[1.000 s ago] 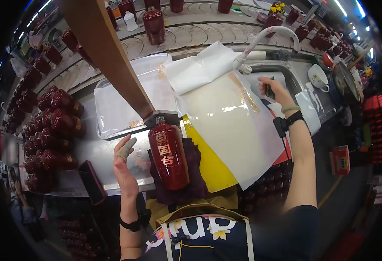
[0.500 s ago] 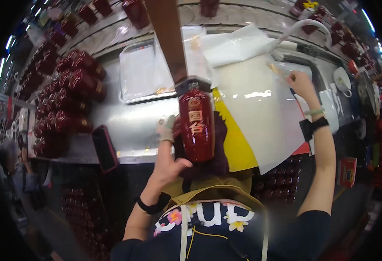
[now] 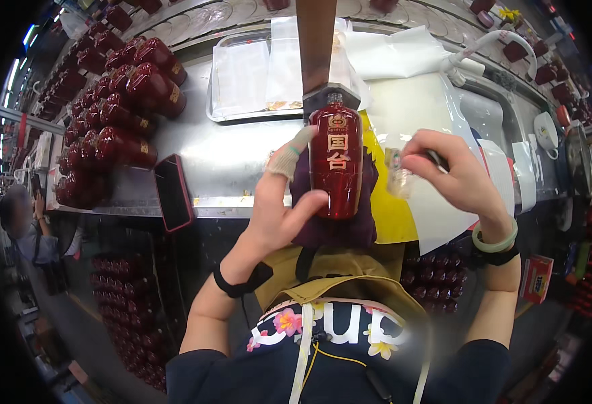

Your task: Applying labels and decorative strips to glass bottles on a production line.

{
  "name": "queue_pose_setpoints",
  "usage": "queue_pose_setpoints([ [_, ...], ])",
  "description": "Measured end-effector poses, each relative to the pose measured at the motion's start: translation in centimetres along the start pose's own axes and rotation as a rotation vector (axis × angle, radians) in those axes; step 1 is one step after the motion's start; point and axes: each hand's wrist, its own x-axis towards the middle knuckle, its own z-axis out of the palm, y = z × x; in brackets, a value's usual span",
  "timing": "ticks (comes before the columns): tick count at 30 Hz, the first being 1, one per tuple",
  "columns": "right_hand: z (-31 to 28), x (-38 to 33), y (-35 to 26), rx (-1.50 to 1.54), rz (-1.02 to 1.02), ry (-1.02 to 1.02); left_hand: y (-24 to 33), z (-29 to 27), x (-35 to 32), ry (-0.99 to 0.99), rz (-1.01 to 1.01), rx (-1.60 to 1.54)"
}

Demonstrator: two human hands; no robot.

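Note:
A glossy dark red bottle (image 3: 339, 185) with gold lettering lies in front of me on a dark purple cloth (image 3: 368, 232). Its neck end meets a dark block at the foot of a brown post (image 3: 317, 50). My left hand (image 3: 275, 195) is closed on the bottle's left side, thumb near the base; a pale cover (image 3: 284, 163) wraps one finger. To the right of the bottle, my right hand (image 3: 447, 168) pinches a small clear strip (image 3: 398, 176) with gold and reddish marks, slightly blurred. A thin dark object (image 3: 437, 160) shows between its fingers, its kind unclear.
Several red bottles (image 3: 124, 145) lie stacked at the left, beside a phone (image 3: 173, 193). A metal tray (image 3: 213, 101) holds white sheets behind. Yellow sheet (image 3: 388, 215) and clear film (image 3: 414, 111) cover the right side, near a white curved tube (image 3: 494, 40).
My right hand has come from the film at the far right toward the bottle, bringing the clear strip. My left hand has closed on the bottle's side. The view has shifted.

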Motion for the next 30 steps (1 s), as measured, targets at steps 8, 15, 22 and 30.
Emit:
queue_pose_setpoints([
  [8, 2.9, 1.4, -5.0, 0.138, -0.209, -0.046, 2.4, -1.3, 2.3, -0.177, -0.201, -0.525],
  [15, 5.7, -2.0, -1.3, 0.08, -0.127, -0.035, 3.2, -3.4, -1.6, -0.263, -0.408, -0.43],
  [22, 8.5, -0.9, 2.4, 0.071, -0.015, 0.18, -0.9, -1.5, -1.2, -0.119, -0.504, -0.333],
  [30, 9.6, 0.3, 4.4, 0.148, 0.04, 0.234, -3.2, 0.1, -1.7, -0.041, -0.544, -0.611],
])
